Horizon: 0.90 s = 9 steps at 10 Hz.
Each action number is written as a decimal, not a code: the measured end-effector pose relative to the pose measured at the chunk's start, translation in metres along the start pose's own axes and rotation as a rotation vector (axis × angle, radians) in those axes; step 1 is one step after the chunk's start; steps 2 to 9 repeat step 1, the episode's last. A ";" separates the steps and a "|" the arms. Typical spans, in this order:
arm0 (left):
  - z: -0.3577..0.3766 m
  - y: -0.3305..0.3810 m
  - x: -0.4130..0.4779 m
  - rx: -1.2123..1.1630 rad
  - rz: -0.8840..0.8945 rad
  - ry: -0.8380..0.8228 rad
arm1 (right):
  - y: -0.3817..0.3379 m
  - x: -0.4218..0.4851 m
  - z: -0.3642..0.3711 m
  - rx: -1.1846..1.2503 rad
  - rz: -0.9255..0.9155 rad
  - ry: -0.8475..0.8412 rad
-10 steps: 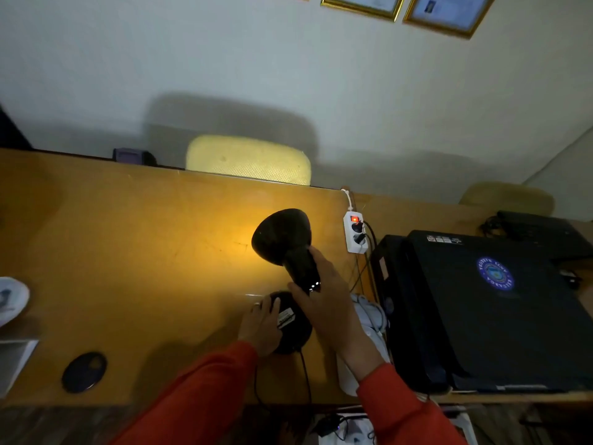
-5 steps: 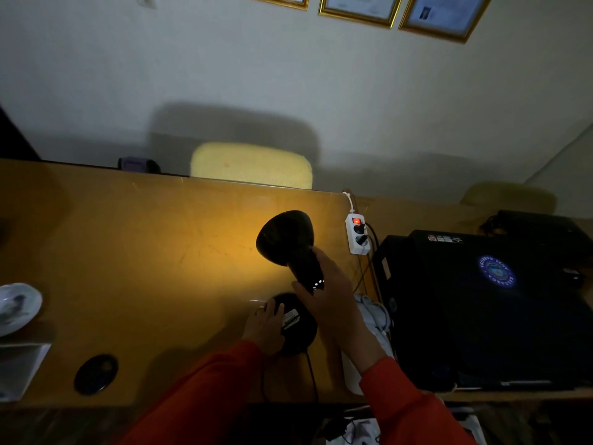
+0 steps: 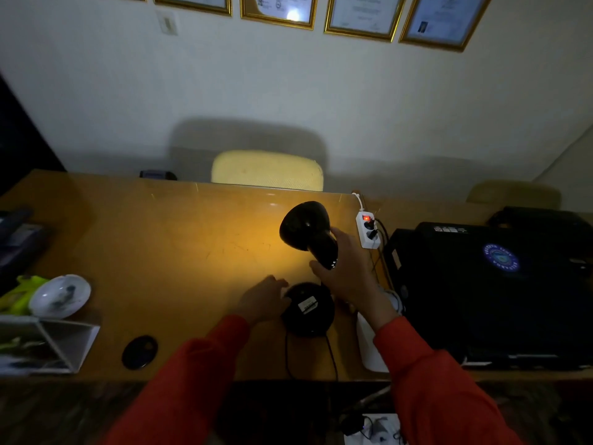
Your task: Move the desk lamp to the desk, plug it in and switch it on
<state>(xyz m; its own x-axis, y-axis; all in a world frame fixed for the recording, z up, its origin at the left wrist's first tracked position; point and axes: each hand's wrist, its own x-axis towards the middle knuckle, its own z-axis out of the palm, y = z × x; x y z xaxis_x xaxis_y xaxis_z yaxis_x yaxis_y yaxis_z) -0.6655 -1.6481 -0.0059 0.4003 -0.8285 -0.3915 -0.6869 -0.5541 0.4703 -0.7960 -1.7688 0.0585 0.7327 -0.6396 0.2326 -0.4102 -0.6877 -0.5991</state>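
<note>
The black desk lamp (image 3: 307,229) stands on the wooden desk (image 3: 179,252), lit, and throws a yellow patch on the desktop to its left. Its round base (image 3: 309,311) carries a white label, and its black cable (image 3: 287,354) runs over the desk's front edge. My right hand (image 3: 351,271) is cupped around the lamp's neck, thumb under it and fingers behind it. My left hand (image 3: 263,298) lies flat on the desk left of the base, fingertips touching its rim. A white power strip (image 3: 368,231) with a glowing red switch and two black plugs lies just right of the lamp head.
A large black device (image 3: 497,284) with a blue round sticker fills the desk's right side. A white bowl (image 3: 59,295), a folded card (image 3: 54,342) and a black oval object (image 3: 139,351) sit at the left front. A yellow chair back (image 3: 266,170) rises behind the desk.
My left hand has slid off the top of the base to its left side. My right hand has loosened somewhat around the neck. The lamp stays lit in the same spot.
</note>
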 end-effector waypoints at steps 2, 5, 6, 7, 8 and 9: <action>-0.022 0.003 -0.020 0.044 -0.003 0.144 | -0.013 -0.003 -0.007 -0.013 0.007 -0.003; -0.022 0.003 -0.020 0.044 -0.003 0.144 | -0.013 -0.003 -0.007 -0.013 0.007 -0.003; -0.022 0.003 -0.020 0.044 -0.003 0.144 | -0.013 -0.003 -0.007 -0.013 0.007 -0.003; -0.022 0.003 -0.020 0.044 -0.003 0.144 | -0.013 -0.003 -0.007 -0.013 0.007 -0.003; -0.022 0.003 -0.020 0.044 -0.003 0.144 | -0.013 -0.003 -0.007 -0.013 0.007 -0.003; -0.022 0.003 -0.020 0.044 -0.003 0.144 | -0.013 -0.003 -0.007 -0.013 0.007 -0.003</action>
